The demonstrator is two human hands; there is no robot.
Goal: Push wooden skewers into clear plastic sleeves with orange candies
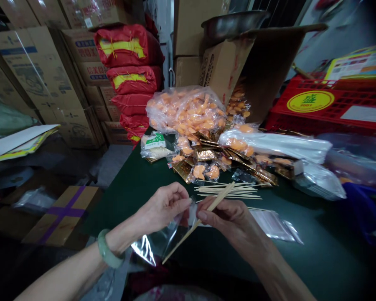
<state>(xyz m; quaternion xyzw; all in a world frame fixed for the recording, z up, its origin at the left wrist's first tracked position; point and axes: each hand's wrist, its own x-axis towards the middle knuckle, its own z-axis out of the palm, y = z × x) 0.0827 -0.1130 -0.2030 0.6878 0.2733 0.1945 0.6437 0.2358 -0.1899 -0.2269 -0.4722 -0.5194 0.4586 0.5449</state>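
Note:
My left hand (169, 207), with a pale green bangle on its wrist, pinches the edge of a clear plastic bag (172, 234) that hangs over the table's front edge. My right hand (227, 217) is closed on a small bundle of thin wooden sticks (217, 200), tilted with the lower end down to the left beside the bag. More loose sticks (244, 192) lie on the green table (319, 251) just beyond my hands. A stack of flat clear bags (275, 225) lies right of my right hand.
Behind the sticks are gold packets (205, 155), wrapped orange pieces (199, 171) and a big bag of orange pieces (188, 108). White plastic sleeves (278, 144) lie to the right, near a red crate (341, 104). A taped carton (65, 213) stands low at left.

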